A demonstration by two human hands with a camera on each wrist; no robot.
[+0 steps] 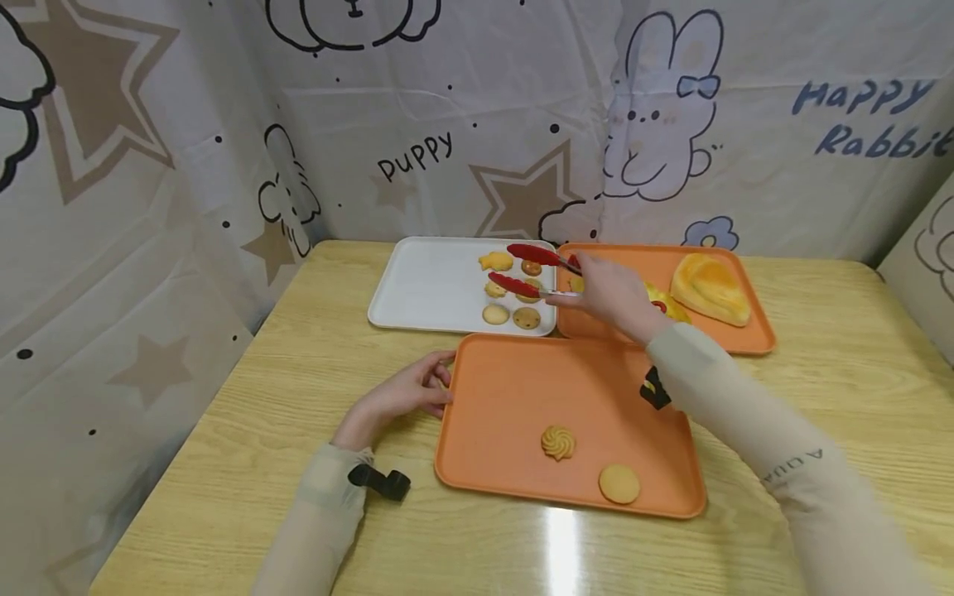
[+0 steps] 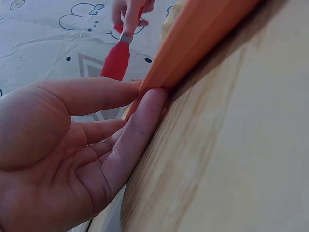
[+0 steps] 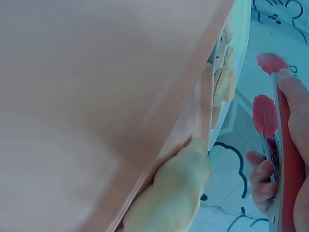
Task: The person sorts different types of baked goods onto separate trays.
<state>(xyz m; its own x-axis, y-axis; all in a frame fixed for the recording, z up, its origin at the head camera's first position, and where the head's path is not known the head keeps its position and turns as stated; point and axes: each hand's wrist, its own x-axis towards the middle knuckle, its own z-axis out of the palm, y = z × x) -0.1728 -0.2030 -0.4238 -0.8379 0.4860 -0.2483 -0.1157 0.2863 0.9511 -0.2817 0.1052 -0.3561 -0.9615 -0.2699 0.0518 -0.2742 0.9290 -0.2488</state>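
My right hand (image 1: 617,291) grips a pair of tongs (image 1: 555,291) with red tips. Spread apart, the tips hang over the right part of a white tray (image 1: 425,285), above several small cookies (image 1: 495,314). Seen from the right wrist, nothing sits between the tong tips (image 3: 264,116). At the front orange tray (image 1: 507,389), my left hand (image 1: 408,387) pinches the left rim between thumb and fingers, as the left wrist view shows (image 2: 82,140). A swirled cookie (image 1: 558,443) and a plain round cookie (image 1: 619,483) lie on that tray.
Behind my right hand, a second orange tray (image 1: 758,331) holds a large bread piece (image 1: 710,288) and a yellow item (image 1: 666,302), partly hidden by the hand. All three trays stand close together on a wooden table (image 1: 246,463). A printed cloth (image 1: 447,99) hangs behind.
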